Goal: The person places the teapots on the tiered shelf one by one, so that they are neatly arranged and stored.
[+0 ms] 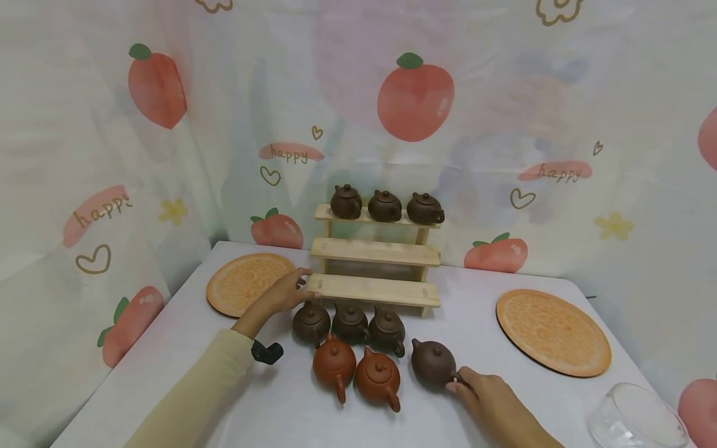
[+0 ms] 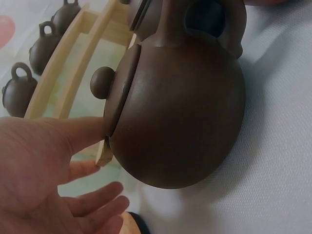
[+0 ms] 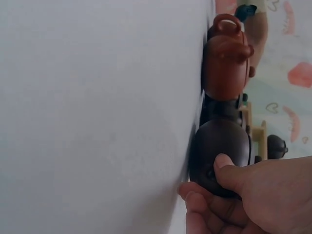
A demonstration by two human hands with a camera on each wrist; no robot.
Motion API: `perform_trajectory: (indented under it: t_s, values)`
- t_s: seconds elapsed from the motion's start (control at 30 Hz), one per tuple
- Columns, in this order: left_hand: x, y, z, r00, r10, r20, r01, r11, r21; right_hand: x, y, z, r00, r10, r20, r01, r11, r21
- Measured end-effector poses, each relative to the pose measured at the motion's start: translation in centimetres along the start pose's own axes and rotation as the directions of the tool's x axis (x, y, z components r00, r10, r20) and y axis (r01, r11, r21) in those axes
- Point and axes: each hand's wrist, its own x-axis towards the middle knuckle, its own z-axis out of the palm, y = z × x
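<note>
My right hand (image 1: 490, 398) pinches the handle of a dark brown teapot (image 1: 433, 364) that sits on the white table, its spout pointing away to the left. In the right wrist view the thumb presses on the handle side of this teapot (image 3: 222, 144). At the left end of the lowest board of a three-tier wooden stand (image 1: 372, 289), my left hand (image 1: 285, 292) holds the board's end between thumb and index finger. A dark teapot (image 2: 180, 112) fills the left wrist view close beside that hand and partly hides the thumb tip.
Dark teapots (image 1: 350, 322) stand in a row before the stand, with two reddish teapots (image 1: 334, 361) nearer. Three dark teapots (image 1: 384, 206) occupy the top board. Round orange mats (image 1: 553, 333) lie at both sides. A clear glass bowl (image 1: 638, 417) is at the right front.
</note>
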Motion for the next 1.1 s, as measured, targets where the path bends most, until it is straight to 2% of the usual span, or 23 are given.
perform_trajectory:
  t_s: [0.23,0.47,0.87,1.1]
  values:
    - [-0.1,-0.1,-0.1,1.0,-0.008,-0.003,0.008,1.0,-0.004,1.3,0.4,-1.2,1.0,0.011,-0.001,-0.011,1.0,0.016]
    - [0.0,-0.1,0.1,1.0,-0.004,-0.002,0.004,1.0,-0.012,3.5,0.3,-3.3,0.987,-0.092,-0.13,0.094,0.995,0.012]
    - [0.2,-0.3,0.0,1.0,-0.017,0.005,0.017,1.0,-0.004,9.5,0.4,-7.2,0.979,-0.122,-0.162,0.115,0.992,-0.054]
    - [0.3,-0.3,0.2,1.0,-0.02,0.002,0.02,1.0,-0.011,13.2,0.7,-8.6,0.975,-0.139,-0.174,0.135,0.99,-0.036]
